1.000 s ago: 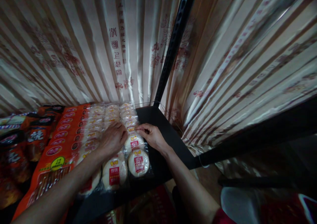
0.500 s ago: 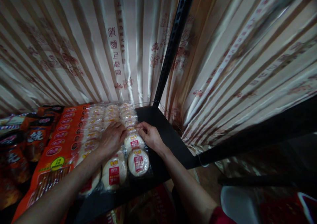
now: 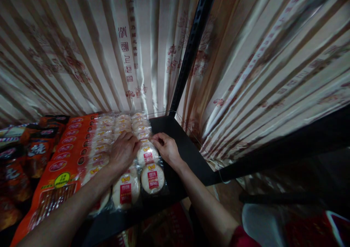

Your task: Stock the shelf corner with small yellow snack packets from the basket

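Clear packets of round white rice crackers (image 3: pixel 152 179) with red and yellow labels lie overlapping in rows on a black shelf (image 3: pixel 188 148). Over the right-hand row, my left hand (image 3: pixel 125 146) and my right hand (image 3: pixel 165 148) face each other, fingers bent and pinched on the two sides of one rice cracker packet (image 3: pixel 144 141). That packet lies among the others, partly covered by my fingertips. My left forearm crosses above the middle and left rows and hides part of them. The front packet of the right row shows whole, below my hands.
Left of the crackers lie overlapping orange snack packs (image 3: pixel 61 163), then dark and orange bags (image 3: pixel 38 150). A black slotted post (image 3: pixel 188 54) rises at the shelf's back corner. Pleated printed curtains (image 3: pixel 142 50) hang behind. A dark bar (image 3: pixel 273 148) runs along the right.
Both hands stay at the same packet with almost no movement. The view has shifted very slightly.
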The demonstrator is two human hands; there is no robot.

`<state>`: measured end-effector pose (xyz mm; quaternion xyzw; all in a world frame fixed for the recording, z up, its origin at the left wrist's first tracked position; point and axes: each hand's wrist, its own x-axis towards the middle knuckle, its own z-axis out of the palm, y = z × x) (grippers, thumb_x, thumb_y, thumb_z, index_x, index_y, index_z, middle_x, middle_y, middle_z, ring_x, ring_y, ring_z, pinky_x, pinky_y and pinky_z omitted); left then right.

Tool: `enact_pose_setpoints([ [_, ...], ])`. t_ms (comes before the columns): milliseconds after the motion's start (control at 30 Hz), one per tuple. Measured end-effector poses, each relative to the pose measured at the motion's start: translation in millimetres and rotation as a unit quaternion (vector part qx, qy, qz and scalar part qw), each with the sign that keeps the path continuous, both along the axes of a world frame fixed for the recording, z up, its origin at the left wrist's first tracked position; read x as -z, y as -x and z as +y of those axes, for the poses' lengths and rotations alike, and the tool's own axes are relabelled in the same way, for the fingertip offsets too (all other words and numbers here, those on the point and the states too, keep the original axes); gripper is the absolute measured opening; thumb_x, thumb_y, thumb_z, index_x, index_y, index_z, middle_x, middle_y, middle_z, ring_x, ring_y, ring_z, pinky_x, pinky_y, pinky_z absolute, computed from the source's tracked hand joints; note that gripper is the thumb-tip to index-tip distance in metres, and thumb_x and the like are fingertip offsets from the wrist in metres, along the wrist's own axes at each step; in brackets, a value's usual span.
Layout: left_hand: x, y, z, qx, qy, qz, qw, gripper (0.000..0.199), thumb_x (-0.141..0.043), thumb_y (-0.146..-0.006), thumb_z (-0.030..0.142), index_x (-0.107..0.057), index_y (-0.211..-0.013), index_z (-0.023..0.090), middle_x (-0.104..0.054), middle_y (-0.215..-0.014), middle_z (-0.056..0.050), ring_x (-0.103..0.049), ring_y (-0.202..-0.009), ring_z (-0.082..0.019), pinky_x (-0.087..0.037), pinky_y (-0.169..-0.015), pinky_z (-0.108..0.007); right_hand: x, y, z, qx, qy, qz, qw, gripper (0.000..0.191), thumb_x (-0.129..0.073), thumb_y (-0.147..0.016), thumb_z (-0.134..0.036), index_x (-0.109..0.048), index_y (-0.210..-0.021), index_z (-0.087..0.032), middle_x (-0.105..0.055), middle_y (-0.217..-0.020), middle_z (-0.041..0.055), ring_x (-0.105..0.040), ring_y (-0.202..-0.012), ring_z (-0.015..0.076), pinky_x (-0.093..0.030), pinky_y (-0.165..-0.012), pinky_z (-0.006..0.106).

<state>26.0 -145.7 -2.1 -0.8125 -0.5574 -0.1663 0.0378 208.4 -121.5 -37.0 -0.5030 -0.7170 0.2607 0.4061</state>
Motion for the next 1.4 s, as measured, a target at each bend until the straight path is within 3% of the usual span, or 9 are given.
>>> enact_pose_setpoints([
  [233,0.1,-3.2,-1.2,-0.014,-0.020,0.012,1.000,0.027,-0.041,-0.087,0.030,-0.060,-0.075,0.016,-0.059,-0.083,-0.008,-0.050,-0.088,-0.021,-0.042,-0.081,-0.036,-19.2,-12.7,-2.3,-0.001,0.014,-0.080,0.997,0.021,-0.056,-0.080,-0.038,-0.059,-0.073,-0.018,-0.056,-0.069,-0.0014,-0.049,-0.061,0.0094,-0.035,-0.058,0.021],
  [433,-3.2,-6.1,-2.8,-0.019,-0.009,0.017,1.000,0.028,-0.041,-0.088,0.029,-0.061,-0.075,0.015,-0.060,-0.085,-0.008,-0.050,-0.088,-0.022,-0.043,-0.082,-0.037,-28.7,-37.7,-4.2,-0.129,0.157,-0.205,0.957,0.039,-0.052,-0.078,-0.054,-0.063,-0.066,-0.018,-0.052,-0.058,-0.0029,-0.044,-0.054,0.0084,-0.026,-0.051,0.021],
  [700,-2.0,-4.3,-2.2,-0.012,-0.026,0.009,1.000,0.026,-0.042,-0.087,0.029,-0.061,-0.073,0.017,-0.060,-0.082,-0.007,-0.050,-0.086,-0.021,-0.044,-0.081,-0.036,-16.6,-44.5,-1.5,-0.240,0.234,-0.146,0.931,0.035,-0.058,-0.074,-0.050,-0.061,-0.065,-0.015,-0.041,-0.053,-0.0068,-0.035,-0.052,0.0058,-0.025,-0.048,0.018],
  [1133,1.2,1.9,-0.7,0.016,-0.021,-0.029,0.999,0.024,-0.042,-0.087,0.029,-0.060,-0.076,0.018,-0.058,-0.083,-0.006,-0.049,-0.086,-0.021,-0.043,-0.080,-0.036,-25.8,-36.5,-3.3,-0.186,0.139,-0.114,0.966,0.029,-0.057,-0.078,-0.042,-0.062,-0.068,-0.016,-0.054,-0.060,-0.0039,-0.046,-0.056,0.0067,-0.031,-0.053,0.018],
  [1400,-2.7,2.8,-12.6,0.045,-0.068,-0.032,0.996,0.022,-0.041,-0.088,0.027,-0.060,-0.080,0.017,-0.058,-0.084,-0.006,-0.050,-0.086,-0.020,-0.043,-0.081,-0.036,-15.0,-32.8,-3.1,-0.189,0.210,-0.006,0.959,0.029,-0.058,-0.077,-0.044,-0.059,-0.071,-0.016,-0.055,-0.059,-0.0028,-0.052,-0.052,0.0075,-0.042,-0.048,0.017],
])
